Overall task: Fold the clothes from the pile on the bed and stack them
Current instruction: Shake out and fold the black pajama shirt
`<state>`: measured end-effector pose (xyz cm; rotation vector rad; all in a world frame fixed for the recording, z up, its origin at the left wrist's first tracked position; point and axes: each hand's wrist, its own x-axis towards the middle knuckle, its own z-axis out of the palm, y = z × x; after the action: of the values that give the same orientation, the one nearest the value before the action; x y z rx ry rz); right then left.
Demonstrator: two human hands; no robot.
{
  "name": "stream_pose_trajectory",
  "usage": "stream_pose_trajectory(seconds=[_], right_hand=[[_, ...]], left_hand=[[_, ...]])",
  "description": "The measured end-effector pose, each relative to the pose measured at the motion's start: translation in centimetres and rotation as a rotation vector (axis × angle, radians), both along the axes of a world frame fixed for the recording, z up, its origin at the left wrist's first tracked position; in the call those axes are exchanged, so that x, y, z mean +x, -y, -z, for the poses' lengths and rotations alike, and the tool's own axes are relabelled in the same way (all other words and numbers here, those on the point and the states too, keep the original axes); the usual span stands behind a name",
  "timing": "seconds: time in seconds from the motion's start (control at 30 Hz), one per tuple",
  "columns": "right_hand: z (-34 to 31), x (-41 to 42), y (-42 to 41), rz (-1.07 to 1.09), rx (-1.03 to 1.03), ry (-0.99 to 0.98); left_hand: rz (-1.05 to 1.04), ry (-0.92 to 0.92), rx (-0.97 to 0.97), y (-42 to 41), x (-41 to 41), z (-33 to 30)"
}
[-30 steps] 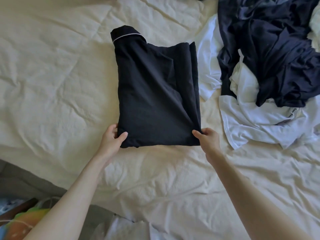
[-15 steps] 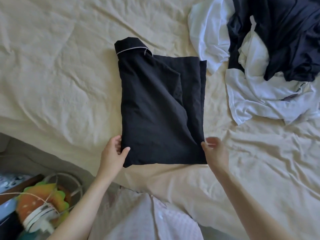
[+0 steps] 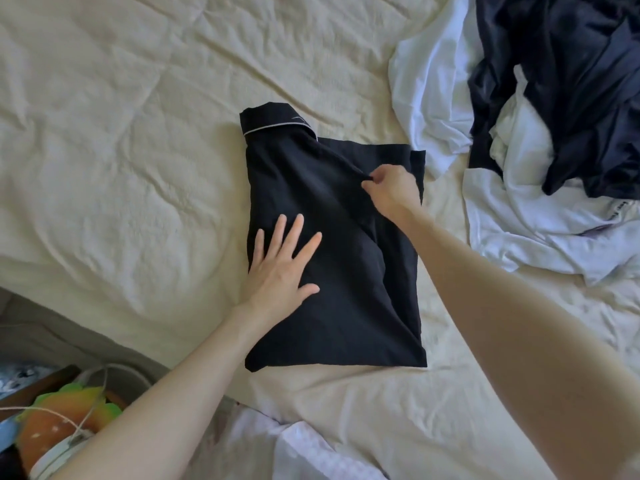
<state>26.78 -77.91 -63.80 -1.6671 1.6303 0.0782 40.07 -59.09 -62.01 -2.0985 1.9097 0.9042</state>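
Left hand (image 3: 280,268), fingers spread, pins the folded black shirt (image 3: 332,265); right hand (image 3: 391,192) pinches a loose fold: pull it taut, then smooth flat.

One folded black shirt (image 3: 332,258) on the bed (image 3: 121,150); two hands on it, left hand (image 3: 280,268) flat, right hand (image 3: 391,192) pinching fabric; one pile (image 3: 540,140) w/ approx. two white garments & one dark navy one, exact no. unclear; one orange-green toy (image 3: 55,424) bottom left.
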Motion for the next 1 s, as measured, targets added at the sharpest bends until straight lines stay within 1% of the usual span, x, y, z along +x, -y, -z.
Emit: stream_pose_trajectory(seconds=[0.1,0.2,0.33,0.37,0.47,0.57,0.6,0.67,0.7,0.73,0.8,0.87,0.93,1.0], right_hand=[[0.3,-0.8,1.9,0.122,0.045,0.068],[0.2,-1.7,3.4,0.175,0.076,0.089],[0.1,-1.8,3.2,0.423,0.114,0.207],[0.0,-1.8,2.4,0.440,0.100,0.218],[-0.3,-2.4,-1.7,0.355,0.056,0.157],[-0.1,-3.9,-6.3,0.231,0.127,0.056],[0.1,-4.6,-7.4,0.215,0.132,0.027],[0.2,-6.4,-9.0,0.259,0.098,-0.003],[0.0,-7.3,-9.6,0.296,0.071,-0.009],[-0.2,-8.2,-10.4,0.327,0.047,-0.011],[-0.6,-9.9,-12.3,0.372,0.020,-0.010],[-1.1,-11.5,-14.2,0.433,0.066,-0.031],[-1.4,-13.0,-16.0,0.494,0.227,-0.033],[-1.6,-14.1,-17.5,0.551,0.411,0.065]], left_hand=[[-0.004,0.015,0.035,-0.4,-0.5,0.5],[0.072,0.033,0.019,-0.8,-1.5,0.9],[0.184,0.075,0.039,-0.9,-3.0,1.3],[0.195,0.078,0.048,-0.9,-3.3,1.4],[0.202,0.071,0.056,-0.9,-4.1,1.6],[0.229,0.052,0.056,-1.3,-4.7,1.5],[0.240,0.031,0.062,-1.5,-4.8,1.4],[0.229,-0.040,0.058,-2.1,-4.9,0.9],[0.173,-0.103,0.028,-2.3,-4.9,0.6],[0.062,-0.182,-0.026,-2.6,-4.8,0.0],[-0.294,-0.322,-0.177,-3.1,-4.3,-1.2],[-0.629,-0.393,-0.260,-4.1,-2.9,-1.9],[-0.846,-0.424,-0.224,-5.5,-1.4,-1.9],[-1.022,-0.501,-0.100,-7.0,-0.4,-1.5]])
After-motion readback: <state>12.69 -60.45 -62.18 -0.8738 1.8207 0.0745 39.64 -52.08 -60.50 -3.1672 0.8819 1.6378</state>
